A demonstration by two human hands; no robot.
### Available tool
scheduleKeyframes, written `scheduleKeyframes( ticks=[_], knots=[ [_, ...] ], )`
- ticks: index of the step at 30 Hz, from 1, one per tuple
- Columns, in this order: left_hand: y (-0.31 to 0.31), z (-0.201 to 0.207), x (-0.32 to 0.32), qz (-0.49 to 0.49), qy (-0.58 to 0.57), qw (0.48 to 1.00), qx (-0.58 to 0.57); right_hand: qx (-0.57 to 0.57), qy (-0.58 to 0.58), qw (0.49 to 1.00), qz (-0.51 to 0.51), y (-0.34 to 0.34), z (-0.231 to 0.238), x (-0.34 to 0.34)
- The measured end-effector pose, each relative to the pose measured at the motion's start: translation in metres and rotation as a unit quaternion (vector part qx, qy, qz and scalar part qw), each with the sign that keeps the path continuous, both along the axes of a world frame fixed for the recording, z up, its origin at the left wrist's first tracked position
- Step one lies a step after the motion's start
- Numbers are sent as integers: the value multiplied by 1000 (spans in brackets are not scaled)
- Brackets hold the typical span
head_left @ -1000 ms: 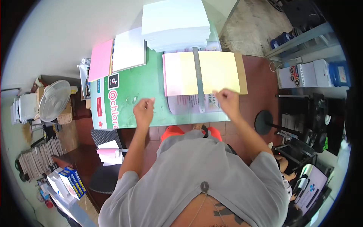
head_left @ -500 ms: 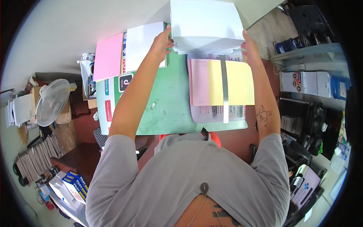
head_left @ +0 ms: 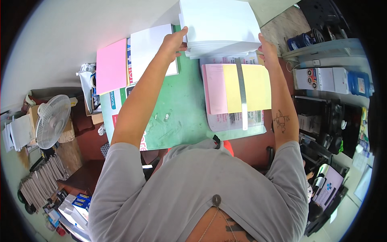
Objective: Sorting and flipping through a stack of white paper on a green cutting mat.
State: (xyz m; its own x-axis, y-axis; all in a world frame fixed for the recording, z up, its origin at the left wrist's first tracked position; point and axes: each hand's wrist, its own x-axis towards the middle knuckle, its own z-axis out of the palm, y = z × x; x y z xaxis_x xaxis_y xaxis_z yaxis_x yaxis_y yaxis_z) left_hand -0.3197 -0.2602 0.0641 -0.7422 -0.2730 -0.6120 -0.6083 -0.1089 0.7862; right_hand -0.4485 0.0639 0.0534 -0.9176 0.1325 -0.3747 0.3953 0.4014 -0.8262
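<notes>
A tall stack of white paper (head_left: 219,22) stands at the far end of the green-topped table (head_left: 169,105), its lower sheets slightly uneven. My left hand (head_left: 174,43) grips its left side, thumb at the front corner and fingers curled by the edge. On the opposite side my right hand (head_left: 267,49) holds the right edge, fingertips against the sheets. Between my forearms, nearer to me, lie pink sheets (head_left: 215,88) and yellow sheets (head_left: 254,90), overlapping. A metal ruler (head_left: 243,94) rests lengthwise across them. Beneath is a clear-covered printed mat (head_left: 225,122).
Left of my left arm are another white paper stack (head_left: 147,48) and a pink paper stack (head_left: 111,64). A white fan (head_left: 53,121) stands farther left. At right, a shelf (head_left: 326,48) and a blue water bottle (head_left: 360,83) line the side. A wall rises behind the table.
My left thumb has come onto the white stack's front left corner. The whole view has turned slightly; the ruler and coloured sheets stay in place on the table.
</notes>
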Motion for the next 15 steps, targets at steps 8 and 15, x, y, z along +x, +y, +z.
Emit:
scheduleKeyframes(
  ticks=[8, 15],
  knots=[
    [-10, 20, -21, 27, 31, 999, 4, -21, 11, 1000, -16, 5, 3, -2],
    [-18, 21, -40, -25, 7, 999, 40, -63, -27, 998, -8, 5, 11, -2]
  ],
)
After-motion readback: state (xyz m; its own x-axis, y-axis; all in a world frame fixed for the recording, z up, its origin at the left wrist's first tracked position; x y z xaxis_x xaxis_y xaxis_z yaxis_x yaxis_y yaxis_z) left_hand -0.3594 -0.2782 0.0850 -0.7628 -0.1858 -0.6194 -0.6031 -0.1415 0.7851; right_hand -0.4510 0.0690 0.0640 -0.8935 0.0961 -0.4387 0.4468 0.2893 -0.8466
